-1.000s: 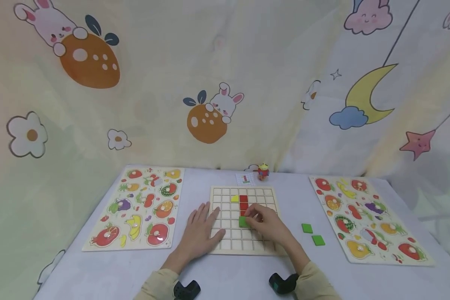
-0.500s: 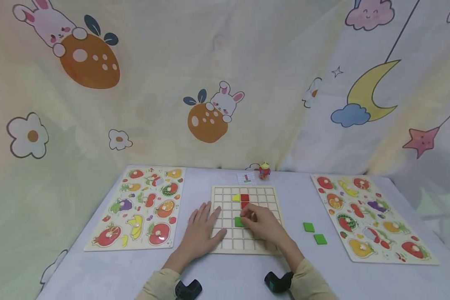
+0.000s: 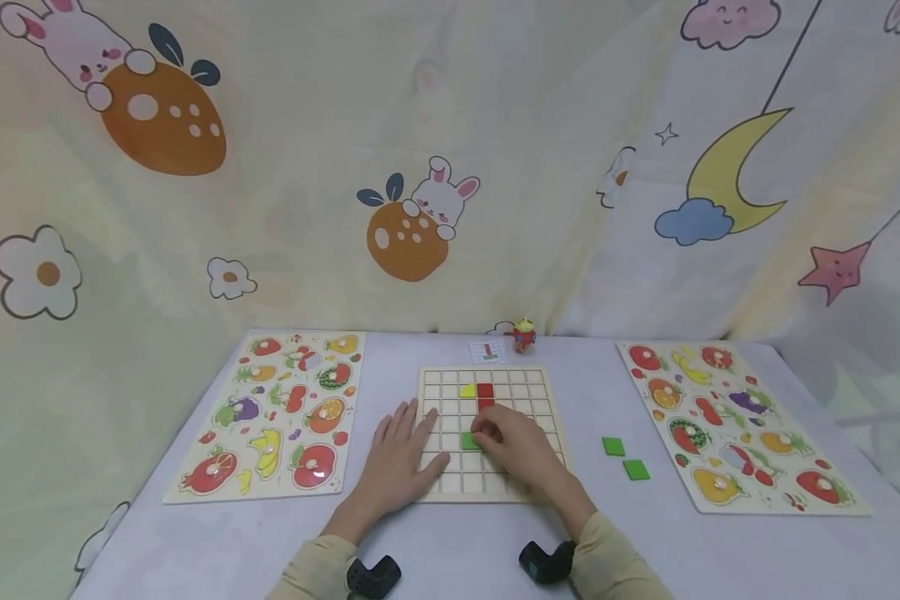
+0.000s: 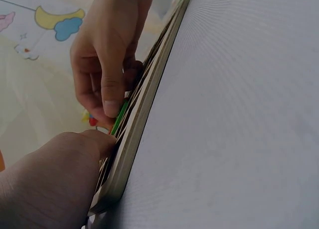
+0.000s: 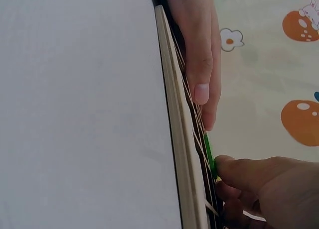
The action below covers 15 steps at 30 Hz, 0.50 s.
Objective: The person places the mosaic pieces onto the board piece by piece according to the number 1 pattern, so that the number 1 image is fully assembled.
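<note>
A wooden grid board (image 3: 450, 483) lies on the white table in the head view. My left hand (image 3: 397, 457) rests flat on its left side, fingers straight and thumb spread. Over the board's middle, my right hand (image 3: 521, 446) pinches a green square tile (image 3: 469, 441) with curled fingers. That tile (image 5: 210, 154) lies on or just above the grid in the right wrist view; whether it is seated cannot be told. Red tiles (image 3: 484, 391) stand in a column farther up, their lower part hidden by the right hand. Beside them is a yellow tile (image 3: 467, 392).
Two loose green tiles (image 3: 613, 447) lie right of the board. Fruit puzzle boards stand on the left (image 3: 326, 479) and right (image 3: 787, 500). Behind the grid are a small pattern card (image 3: 487, 352) and a toy figure (image 3: 524, 335). A printed curtain (image 3: 307, 167) backs the table.
My right hand has slid the green tile left, from below the red column to about one cell left of it. The left hand stays in place. The head view has shifted slightly.
</note>
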{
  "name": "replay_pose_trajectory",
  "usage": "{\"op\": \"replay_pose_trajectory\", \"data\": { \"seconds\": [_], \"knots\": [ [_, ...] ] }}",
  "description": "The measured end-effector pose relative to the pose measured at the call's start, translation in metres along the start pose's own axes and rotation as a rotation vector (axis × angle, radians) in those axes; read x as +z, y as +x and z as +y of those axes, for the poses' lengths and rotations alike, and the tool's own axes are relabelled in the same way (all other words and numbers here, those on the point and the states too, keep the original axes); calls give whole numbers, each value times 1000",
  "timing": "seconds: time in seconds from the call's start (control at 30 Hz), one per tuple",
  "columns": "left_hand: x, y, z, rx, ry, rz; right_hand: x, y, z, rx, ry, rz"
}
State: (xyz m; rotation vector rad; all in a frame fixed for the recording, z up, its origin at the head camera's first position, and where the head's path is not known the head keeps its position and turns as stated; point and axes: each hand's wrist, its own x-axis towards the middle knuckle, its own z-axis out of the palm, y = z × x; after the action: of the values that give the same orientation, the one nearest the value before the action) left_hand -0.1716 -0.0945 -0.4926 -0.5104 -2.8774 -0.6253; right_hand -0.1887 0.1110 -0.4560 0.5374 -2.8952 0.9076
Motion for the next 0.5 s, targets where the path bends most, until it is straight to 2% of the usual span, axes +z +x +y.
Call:
{"op": "replay_pose_trajectory", "data": {
  "seconds": [0.13, 0.23, 0.37, 0.5],
  "knots": [
    [0, 0, 0, 7, -4, 2, 0, 0, 2, 5, -3, -18],
    [0, -1, 0, 9, -17, 0, -5, -2, 6, 19, 58, -54],
    [0, -2, 0, 4, -20, 3, -21, -6, 15, 39, 136, -66],
    [0, -1, 0, 4, -7, 6, -41, -11, 30, 47, 121, -41]
  ]
}}
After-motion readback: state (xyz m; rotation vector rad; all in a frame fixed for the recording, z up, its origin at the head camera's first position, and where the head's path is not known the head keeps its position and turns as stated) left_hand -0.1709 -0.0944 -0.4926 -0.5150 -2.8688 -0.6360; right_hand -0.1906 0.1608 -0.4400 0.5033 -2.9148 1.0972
